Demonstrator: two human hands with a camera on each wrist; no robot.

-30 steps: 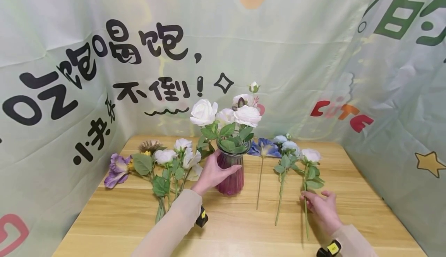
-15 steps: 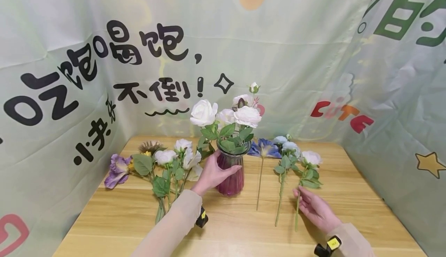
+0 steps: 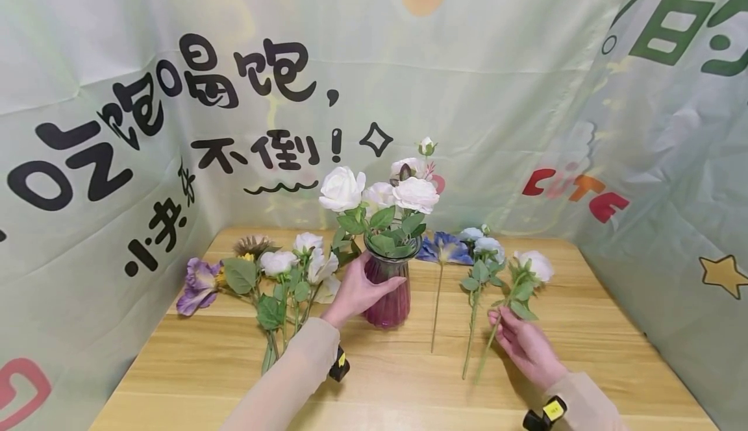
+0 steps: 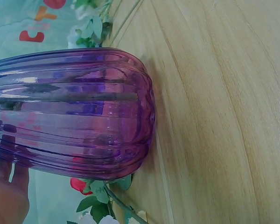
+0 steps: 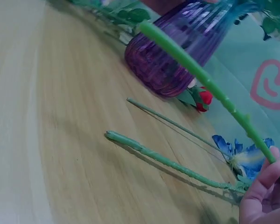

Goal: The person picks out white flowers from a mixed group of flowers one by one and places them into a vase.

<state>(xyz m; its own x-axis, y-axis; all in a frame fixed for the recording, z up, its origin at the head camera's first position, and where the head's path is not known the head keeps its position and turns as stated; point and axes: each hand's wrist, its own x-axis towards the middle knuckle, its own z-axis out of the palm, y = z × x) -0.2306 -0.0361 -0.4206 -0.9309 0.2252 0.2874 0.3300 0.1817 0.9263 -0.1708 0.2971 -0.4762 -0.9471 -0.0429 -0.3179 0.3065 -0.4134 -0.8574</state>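
Left hand wraps the vase just below its neck, thumb laid across the near side, fingers passing behind the glass. Vase stands upright on the wooden table: ribbed, purple-pink low down, greyish at the rim. Right hand pinches the green stem of a white rose between thumb and fingers, below the leaves; the stem slants, bloom tipped to the right and away from the person, cut end pointing back toward the near edge (whether the bloom touches the tabletop, I cannot tell). The rose is well apart from the vase. Inside the vase: pale blooms over dense green leaves, a small bud highest of all. Between vase and right hand, lying with stems toward the person: a deep blue flower, then a light blue spray. Left of the vase, a loose bunch: white flowers, a purple flower outermost, a brownish bloom at the back. A red flower shows beyond the vase from the right wrist. Around everything, a pale printed cloth with black characters.
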